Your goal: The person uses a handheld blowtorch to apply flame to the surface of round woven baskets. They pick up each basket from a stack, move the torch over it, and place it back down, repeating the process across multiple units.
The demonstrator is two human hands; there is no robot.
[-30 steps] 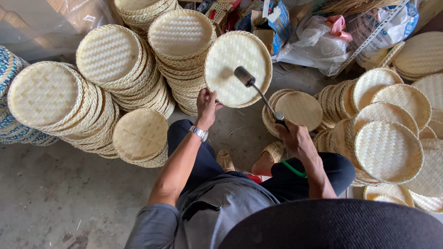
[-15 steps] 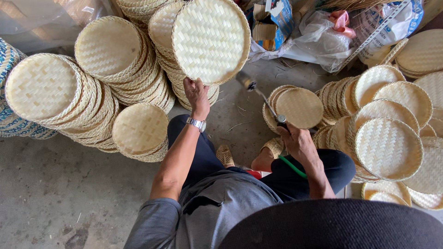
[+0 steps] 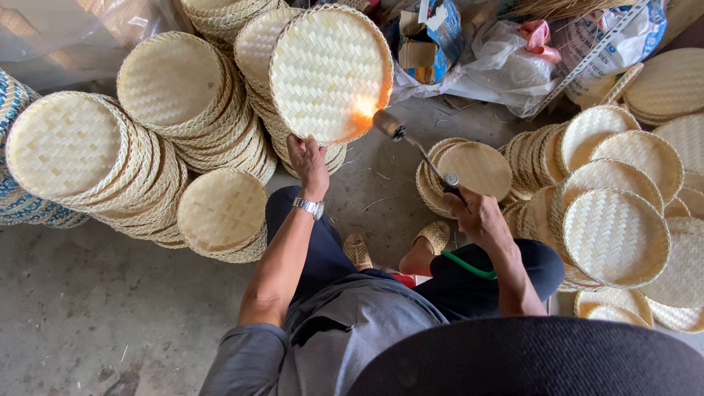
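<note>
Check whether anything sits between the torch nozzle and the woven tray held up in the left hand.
Nothing visible does. The left hand holds the woven tray up by its lower rim, and the torch in the right hand points at its right edge, where only the flame fills the gap.

Left hand holds woven tray; right hand aims flaming torch
</note>
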